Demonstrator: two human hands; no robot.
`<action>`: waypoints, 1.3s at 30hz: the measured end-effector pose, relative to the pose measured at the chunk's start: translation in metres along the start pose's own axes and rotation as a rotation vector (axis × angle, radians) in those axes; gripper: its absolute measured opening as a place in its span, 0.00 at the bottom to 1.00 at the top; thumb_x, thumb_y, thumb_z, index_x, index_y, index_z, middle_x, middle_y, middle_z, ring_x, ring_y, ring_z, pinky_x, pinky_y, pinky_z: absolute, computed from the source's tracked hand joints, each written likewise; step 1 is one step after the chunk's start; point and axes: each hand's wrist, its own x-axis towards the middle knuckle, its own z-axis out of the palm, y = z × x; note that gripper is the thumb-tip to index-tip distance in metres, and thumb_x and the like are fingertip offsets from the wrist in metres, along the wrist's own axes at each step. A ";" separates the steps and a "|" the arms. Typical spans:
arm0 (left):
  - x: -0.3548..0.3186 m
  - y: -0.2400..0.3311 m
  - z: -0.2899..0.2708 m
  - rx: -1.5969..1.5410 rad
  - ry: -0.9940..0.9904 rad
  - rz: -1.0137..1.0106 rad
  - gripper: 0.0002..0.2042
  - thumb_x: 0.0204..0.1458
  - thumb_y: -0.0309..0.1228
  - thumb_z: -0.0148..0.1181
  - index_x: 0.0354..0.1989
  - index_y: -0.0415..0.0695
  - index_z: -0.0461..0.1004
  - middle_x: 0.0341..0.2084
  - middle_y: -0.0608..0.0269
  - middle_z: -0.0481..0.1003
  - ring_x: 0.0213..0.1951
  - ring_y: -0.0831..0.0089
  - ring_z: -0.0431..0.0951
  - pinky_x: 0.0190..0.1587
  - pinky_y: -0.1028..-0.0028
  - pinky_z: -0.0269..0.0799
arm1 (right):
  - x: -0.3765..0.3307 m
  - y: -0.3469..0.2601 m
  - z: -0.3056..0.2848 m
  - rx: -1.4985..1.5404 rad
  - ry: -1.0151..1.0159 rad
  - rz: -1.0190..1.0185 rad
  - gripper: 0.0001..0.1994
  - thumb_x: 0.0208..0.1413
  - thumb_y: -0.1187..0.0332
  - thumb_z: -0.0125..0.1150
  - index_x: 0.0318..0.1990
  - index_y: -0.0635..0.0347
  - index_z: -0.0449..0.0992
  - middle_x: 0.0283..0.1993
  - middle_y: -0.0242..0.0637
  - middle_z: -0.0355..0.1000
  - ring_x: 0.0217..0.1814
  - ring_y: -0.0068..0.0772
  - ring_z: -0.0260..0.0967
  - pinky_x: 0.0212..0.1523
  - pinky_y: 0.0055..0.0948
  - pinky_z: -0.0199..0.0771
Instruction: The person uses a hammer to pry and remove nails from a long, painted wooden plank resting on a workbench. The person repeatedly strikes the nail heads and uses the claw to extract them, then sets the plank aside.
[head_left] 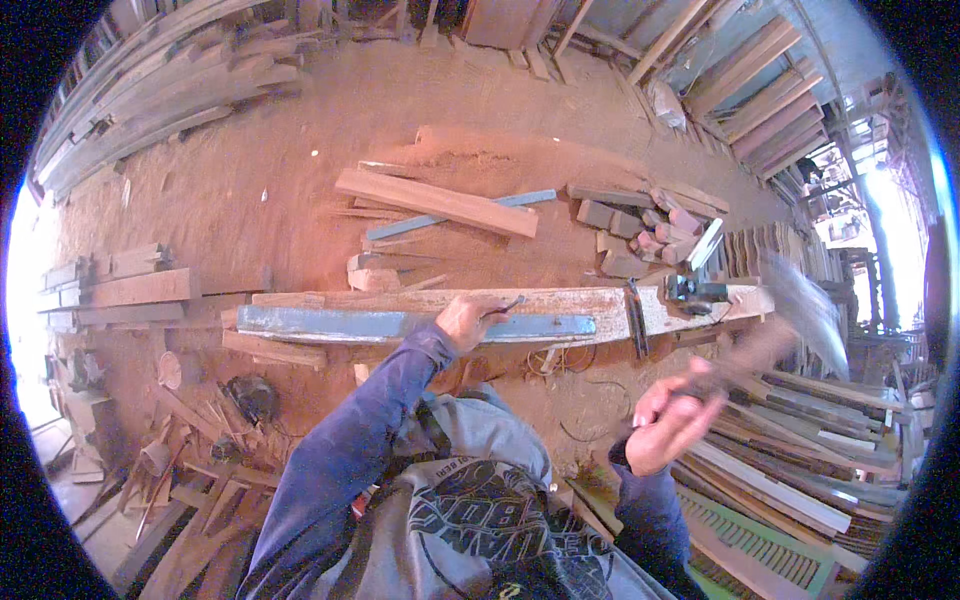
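"Where the blue-painted board (335,323) lies lengthwise on the desk (613,303), how much edge shows around it?"

"Little on the near side; its long edge runs close to the desk's near edge. Left end sits near the desk's left end. At right it stops short of a dark bar (637,320) laid across; past that, a dark power tool (697,291) sits near the far right end."

"And the hands?"

"Left grip (462,324) above the board's middle, fingers pinching a small dark metal tool (508,306). Right grip (672,420) off the desk's near side, wrapped around a long-handled tool (752,358) raised toward the right."

"Room to move?"

"Air between the right grip and the desk; stacked long boards (790,465) lie low on that side. Beyond the desk, a thick beam (440,203) and a pile of offcuts (655,232) rest on reddish floor (350,110), which runs open toward lumber (170,100) at upper left."

"Hard to make out?"

"Long-handled tool: smeared by motion, its head a broad pale blur, kind uncertain. Fingers cover much of the small tool; cannot tell whether it touches the board. Left grip and cuff hide part of the blue. Forearms partly cut off below; glare washes out both sides."
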 end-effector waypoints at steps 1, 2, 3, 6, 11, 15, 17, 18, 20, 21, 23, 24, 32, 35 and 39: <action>-0.002 0.000 0.000 -0.028 0.014 -0.008 0.14 0.52 0.26 0.62 0.48 0.39 0.79 0.42 0.45 0.80 0.47 0.52 0.81 0.50 0.61 0.76 | -0.005 -0.001 0.004 0.429 0.269 0.096 0.23 0.68 0.49 0.48 0.58 0.58 0.67 0.24 0.31 0.62 0.20 0.25 0.60 0.22 0.22 0.63; 0.004 -0.002 -0.003 -0.012 0.003 -0.009 0.14 0.52 0.26 0.62 0.48 0.39 0.79 0.43 0.45 0.80 0.47 0.52 0.81 0.51 0.61 0.76 | 0.002 0.007 0.013 0.323 0.095 0.104 0.23 0.68 0.48 0.48 0.58 0.56 0.67 0.23 0.28 0.60 0.19 0.22 0.57 0.20 0.20 0.60; 0.005 -0.002 -0.004 0.006 0.013 0.028 0.14 0.52 0.27 0.62 0.48 0.38 0.79 0.43 0.45 0.80 0.47 0.52 0.81 0.51 0.61 0.76 | 0.006 0.012 0.017 0.212 -0.091 0.257 0.23 0.68 0.47 0.48 0.58 0.55 0.66 0.22 0.25 0.58 0.18 0.19 0.54 0.19 0.17 0.58; 0.009 -0.001 -0.005 -0.004 0.029 0.073 0.10 0.54 0.31 0.63 0.41 0.40 0.81 0.34 0.44 0.79 0.40 0.46 0.80 0.42 0.58 0.76 | 0.026 0.015 0.012 -0.735 -0.580 -0.201 0.21 0.66 0.49 0.51 0.56 0.55 0.67 0.22 0.25 0.59 0.16 0.19 0.53 0.17 0.18 0.56; 0.005 0.004 -0.003 -0.020 0.048 -0.018 0.11 0.55 0.31 0.62 0.43 0.40 0.81 0.38 0.43 0.79 0.43 0.48 0.80 0.45 0.57 0.76 | 0.027 0.009 -0.007 0.097 -0.109 -0.025 0.17 0.66 0.56 0.53 0.51 0.60 0.69 0.26 0.39 0.71 0.20 0.40 0.66 0.20 0.33 0.65; 0.006 0.003 -0.004 -0.020 0.055 0.086 0.13 0.55 0.32 0.62 0.46 0.41 0.80 0.39 0.43 0.79 0.44 0.49 0.81 0.46 0.58 0.76 | 0.020 0.022 0.006 -0.566 -0.426 -0.382 0.20 0.67 0.49 0.51 0.46 0.59 0.72 0.21 0.31 0.65 0.18 0.25 0.60 0.16 0.25 0.58; 0.007 0.003 -0.005 -0.017 0.040 0.096 0.14 0.55 0.33 0.62 0.47 0.41 0.80 0.40 0.43 0.79 0.44 0.49 0.81 0.46 0.58 0.76 | 0.024 0.021 0.003 -0.692 -0.581 -0.197 0.18 0.67 0.51 0.51 0.46 0.58 0.71 0.21 0.29 0.63 0.17 0.22 0.57 0.16 0.26 0.56; 0.010 0.003 -0.007 -0.003 0.044 0.076 0.14 0.55 0.33 0.62 0.47 0.42 0.80 0.40 0.44 0.79 0.44 0.49 0.81 0.46 0.59 0.76 | 0.030 0.019 0.002 -0.649 -0.596 -0.044 0.17 0.67 0.53 0.51 0.46 0.58 0.70 0.22 0.28 0.63 0.17 0.23 0.56 0.16 0.28 0.57; 0.008 0.004 -0.005 -0.003 -0.004 -0.013 0.14 0.55 0.33 0.61 0.47 0.42 0.80 0.40 0.44 0.79 0.44 0.49 0.81 0.46 0.59 0.76 | 0.029 0.008 -0.006 -0.197 -0.320 0.182 0.15 0.66 0.55 0.53 0.45 0.59 0.70 0.24 0.37 0.67 0.18 0.37 0.61 0.17 0.36 0.60; 0.007 0.004 -0.004 0.003 -0.027 -0.066 0.14 0.55 0.33 0.61 0.47 0.43 0.80 0.40 0.44 0.80 0.44 0.49 0.81 0.46 0.59 0.76 | 0.027 0.004 -0.006 0.086 -0.126 0.223 0.15 0.66 0.56 0.53 0.45 0.59 0.70 0.25 0.41 0.69 0.18 0.44 0.63 0.18 0.39 0.62; 0.006 0.002 -0.002 -0.001 -0.030 -0.089 0.12 0.54 0.30 0.62 0.46 0.42 0.80 0.40 0.46 0.80 0.45 0.50 0.81 0.47 0.59 0.76 | 0.022 0.005 0.000 -0.038 -0.053 -0.035 0.15 0.66 0.56 0.53 0.45 0.59 0.70 0.27 0.48 0.71 0.20 0.60 0.65 0.21 0.46 0.64; 0.005 0.001 -0.002 -0.013 -0.010 -0.060 0.12 0.53 0.28 0.62 0.45 0.41 0.80 0.40 0.47 0.80 0.46 0.51 0.81 0.48 0.60 0.77 | 0.019 0.012 0.009 -0.365 -0.206 -0.204 0.15 0.66 0.55 0.53 0.45 0.60 0.70 0.27 0.49 0.72 0.21 0.61 0.65 0.22 0.47 0.65; 0.007 0.026 -0.015 -0.023 -0.009 -0.040 0.12 0.56 0.33 0.61 0.44 0.39 0.79 0.36 0.47 0.80 0.41 0.47 0.81 0.44 0.59 0.76 | 0.029 0.090 -0.007 -0.427 -0.404 0.344 0.16 0.66 0.59 0.53 0.43 0.68 0.71 0.31 0.56 0.74 0.31 0.59 0.73 0.33 0.48 0.70; 0.017 0.056 -0.015 -0.065 0.116 -0.018 0.12 0.57 0.36 0.60 0.40 0.37 0.76 0.30 0.46 0.78 0.36 0.46 0.79 0.41 0.58 0.75 | 0.048 0.151 0.001 -0.475 -0.234 0.302 0.16 0.64 0.59 0.57 0.42 0.68 0.71 0.32 0.50 0.74 0.33 0.50 0.72 0.36 0.43 0.71; 0.040 0.082 0.015 -0.265 0.281 -0.128 0.18 0.63 0.42 0.51 0.33 0.37 0.72 0.22 0.43 0.71 0.30 0.44 0.76 0.34 0.55 0.69 | 0.052 0.240 0.006 -0.531 -0.170 0.276 0.17 0.60 0.58 0.63 0.40 0.66 0.71 0.33 0.47 0.72 0.33 0.47 0.70 0.37 0.41 0.71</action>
